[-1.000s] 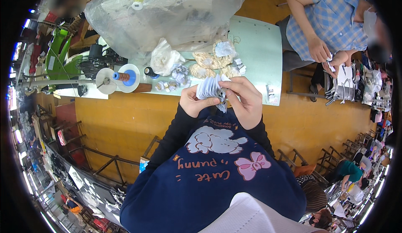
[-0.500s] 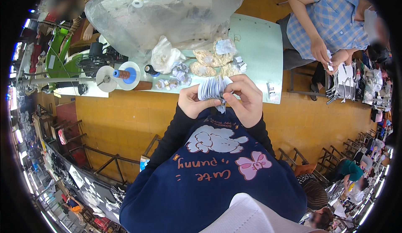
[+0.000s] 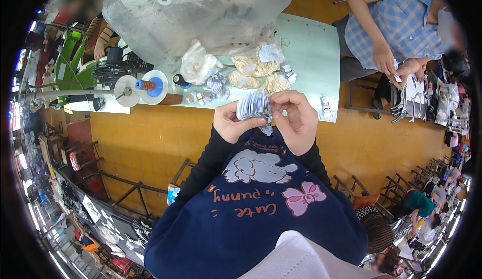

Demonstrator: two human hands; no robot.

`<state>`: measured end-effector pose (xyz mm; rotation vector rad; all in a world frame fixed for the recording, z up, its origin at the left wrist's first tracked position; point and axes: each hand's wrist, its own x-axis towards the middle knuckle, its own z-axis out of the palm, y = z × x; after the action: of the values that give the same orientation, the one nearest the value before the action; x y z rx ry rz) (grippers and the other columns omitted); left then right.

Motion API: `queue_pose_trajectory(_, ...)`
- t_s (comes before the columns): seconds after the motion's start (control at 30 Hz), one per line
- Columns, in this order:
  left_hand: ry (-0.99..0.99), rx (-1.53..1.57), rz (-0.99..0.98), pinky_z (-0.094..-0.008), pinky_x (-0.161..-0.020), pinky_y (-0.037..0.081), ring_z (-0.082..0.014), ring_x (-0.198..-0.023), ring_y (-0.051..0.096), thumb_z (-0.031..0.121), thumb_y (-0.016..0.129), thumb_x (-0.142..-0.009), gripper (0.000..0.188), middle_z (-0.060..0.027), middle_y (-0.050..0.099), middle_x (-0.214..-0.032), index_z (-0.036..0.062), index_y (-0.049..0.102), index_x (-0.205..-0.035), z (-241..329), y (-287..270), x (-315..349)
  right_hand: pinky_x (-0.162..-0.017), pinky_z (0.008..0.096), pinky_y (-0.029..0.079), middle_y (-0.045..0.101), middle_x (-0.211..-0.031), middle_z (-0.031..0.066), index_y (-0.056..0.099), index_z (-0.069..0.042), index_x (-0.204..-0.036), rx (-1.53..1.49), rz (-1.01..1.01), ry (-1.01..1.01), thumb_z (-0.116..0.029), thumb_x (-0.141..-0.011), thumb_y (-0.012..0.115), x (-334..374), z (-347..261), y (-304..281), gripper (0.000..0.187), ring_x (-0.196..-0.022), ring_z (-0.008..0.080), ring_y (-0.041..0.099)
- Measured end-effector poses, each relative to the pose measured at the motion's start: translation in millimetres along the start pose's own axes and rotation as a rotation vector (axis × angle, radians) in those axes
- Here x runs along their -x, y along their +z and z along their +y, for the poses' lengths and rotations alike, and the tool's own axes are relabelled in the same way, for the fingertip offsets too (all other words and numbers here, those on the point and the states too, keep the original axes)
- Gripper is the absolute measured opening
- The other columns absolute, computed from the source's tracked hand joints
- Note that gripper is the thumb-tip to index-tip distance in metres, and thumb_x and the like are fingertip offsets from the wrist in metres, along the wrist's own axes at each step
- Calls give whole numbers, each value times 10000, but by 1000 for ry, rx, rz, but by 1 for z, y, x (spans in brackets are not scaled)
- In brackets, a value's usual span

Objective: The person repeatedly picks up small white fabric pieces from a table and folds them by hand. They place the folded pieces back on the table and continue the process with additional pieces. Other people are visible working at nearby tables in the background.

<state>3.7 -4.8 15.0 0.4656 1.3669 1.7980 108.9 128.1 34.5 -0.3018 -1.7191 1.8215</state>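
Note:
A fanned stack of small white fabric labels [image 3: 252, 105] is held above my lap, close to the table's near edge. My left hand [image 3: 229, 123] grips it from the left, thumb across the lower front. A greyish bunched tail [image 3: 267, 130] hangs below the stack. My right hand [image 3: 296, 121] is at the stack's right end, its fingers curled and the thumb apart from the index finger. Nothing shows between those fingertips; whether they touch the last label is hard to make out.
On the pale green table [image 3: 311, 53] lie cream fabric bundles [image 3: 246, 67], a white plastic bag [image 3: 197, 65], bluish label bundles [image 3: 217, 84] and a thread spool [image 3: 149, 86]. Clear plastic sheeting [image 3: 201, 18] covers the far side. A co-worker in a checked shirt [image 3: 396, 23] sits at right.
My right hand has drawn slightly right, and its thumb and fingers have moved apart from the stack's end. The label between them no longer shows. My left hand keeps its grip.

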Motion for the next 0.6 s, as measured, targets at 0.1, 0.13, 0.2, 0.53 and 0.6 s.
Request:
queue_pose_trajectory(0.1, -14, -31, 4, -264, -731, 532, -116, -783, 648, -15, 785, -727, 303, -81, 704, -881, -57, 666, -1003, 1, 1, 0, -683, 231, 484, 608, -987, 113, 552, 71, -1051, -102, -41, 43, 122, -814, 639, -1, -3, -2, 257, -789, 105, 590)
queue_pose_trajectory(0.13, -11, -35, 4, -265, -733, 531, -115, -785, 647, -15, 784, -726, 303, -79, 704, -881, -56, 667, -1003, 1, 0, 0, -686, 232, 488, 608, -988, 115, 548, 73, -1058, -126, -46, 71, 117, -820, 643, -2, -4, -3, 260, -795, 107, 595)
queue_pose_trajectory(0.2, -9, -42, 4, -266, -735, 530, -116, -790, 647, -15, 785, -724, 305, -79, 705, -881, -53, 669, -1003, 2, 0, 1, -695, 235, 493, 608, -986, 114, 542, 69, -1071, -139, -44, 121, 108, -831, 643, -2, -5, -3, 263, -808, 113, 604)
queue_pose_trajectory(0.53, 10, -29, 14, -272, -732, 540, -127, -785, 657, -32, 778, -722, 304, -89, 706, -879, -57, 670, -1006, 2, -1, -1, -688, 234, 503, 595, -995, 97, 572, 63, -1041, -266, 99, 187, 86, -846, 642, -2, -3, 7, 209, -855, 118, 615)
queue_pose_trajectory(0.6, 10, -35, 17, -275, -723, 550, -133, -779, 662, -46, 769, -727, 298, -95, 705, -875, -62, 666, -1006, 2, -1, -1, -688, 236, 507, 596, -995, 100, 603, 62, -1005, -44, 24, 99, 81, -833, 651, -5, -2, 3, 180, -855, 124, 616)
